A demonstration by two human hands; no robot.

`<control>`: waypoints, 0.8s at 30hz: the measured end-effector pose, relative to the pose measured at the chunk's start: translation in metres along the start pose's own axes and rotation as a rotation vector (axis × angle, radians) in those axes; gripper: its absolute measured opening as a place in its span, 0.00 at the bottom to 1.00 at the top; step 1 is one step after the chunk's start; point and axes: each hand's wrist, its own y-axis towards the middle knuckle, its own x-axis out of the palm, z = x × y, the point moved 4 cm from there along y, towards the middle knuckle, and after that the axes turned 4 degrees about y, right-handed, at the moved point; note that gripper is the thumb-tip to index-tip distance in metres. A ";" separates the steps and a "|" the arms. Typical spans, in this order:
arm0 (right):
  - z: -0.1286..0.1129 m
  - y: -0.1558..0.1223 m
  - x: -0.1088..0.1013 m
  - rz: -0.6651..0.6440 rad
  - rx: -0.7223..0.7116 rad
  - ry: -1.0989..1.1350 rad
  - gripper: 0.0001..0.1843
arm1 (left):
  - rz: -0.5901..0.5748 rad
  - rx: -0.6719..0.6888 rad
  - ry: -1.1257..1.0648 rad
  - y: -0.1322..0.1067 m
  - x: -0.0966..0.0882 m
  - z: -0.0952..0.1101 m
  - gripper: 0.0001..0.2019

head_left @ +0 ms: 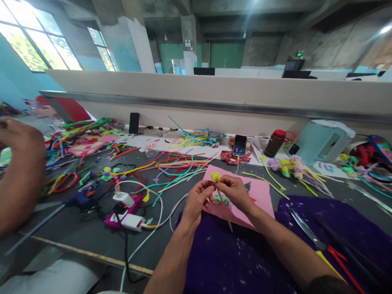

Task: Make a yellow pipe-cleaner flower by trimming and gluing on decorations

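Observation:
Both my hands meet over a pink paper sheet (260, 196) on the grey table (76, 228). My left hand (196, 202) pinches a small yellow pipe-cleaner flower (215, 176) just below its head. My right hand (235, 190) is closed on the same piece, fingers curled round its thin stem, which hangs down towards a purple fuzzy cloth (245, 253) at the table's near edge.
Loose pipe cleaners (177, 165) litter the middle. A pink power strip (125, 210) with chargers and cables lies left. Scissors (318, 241) rest on the cloth at right. A phone (239, 145), a brown bottle (275, 143) and finished flowers (290, 165) stand behind. Another person's arm (18, 171) is at far left.

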 end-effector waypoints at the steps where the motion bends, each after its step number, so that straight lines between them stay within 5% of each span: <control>1: 0.000 -0.001 0.000 0.001 -0.014 -0.024 0.10 | 0.031 0.023 -0.028 0.001 -0.002 0.001 0.15; 24: 0.008 -0.005 0.010 -0.094 -0.031 -0.233 0.10 | -0.001 -0.054 -0.254 0.007 -0.004 -0.008 0.12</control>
